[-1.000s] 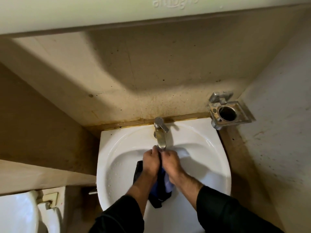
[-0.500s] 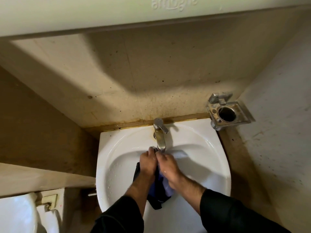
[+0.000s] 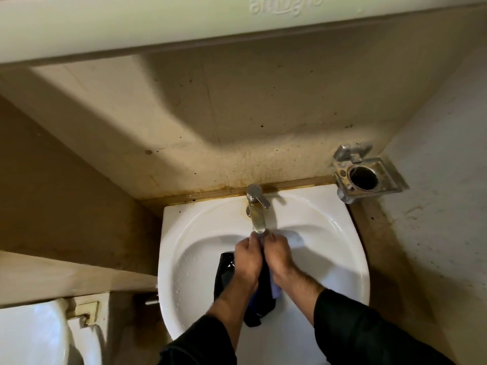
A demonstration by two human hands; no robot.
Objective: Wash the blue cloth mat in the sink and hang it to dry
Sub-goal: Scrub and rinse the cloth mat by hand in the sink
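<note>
step: washing | blue cloth mat [image 3: 259, 299] bunched in the sink [image 3: 329, 259], just under the tap [image 3: 257, 214], to catch its water | left hand [image 3: 246, 262] and right hand [image 3: 278, 256] both grip it, pressed together, likely to rub it | hanging not yet done

Blue mat [image 3: 263, 291], white sink [image 3: 329, 248]

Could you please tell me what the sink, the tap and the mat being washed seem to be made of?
Sink: likely glazed ceramic, glossy white with sharp highlights. Tap: metal, probably chrome-plated, shiny but dulled and stained. Blue cloth mat: soft fabric, dark and wet-glossy, folding limply between the left hand and right hand.
</note>
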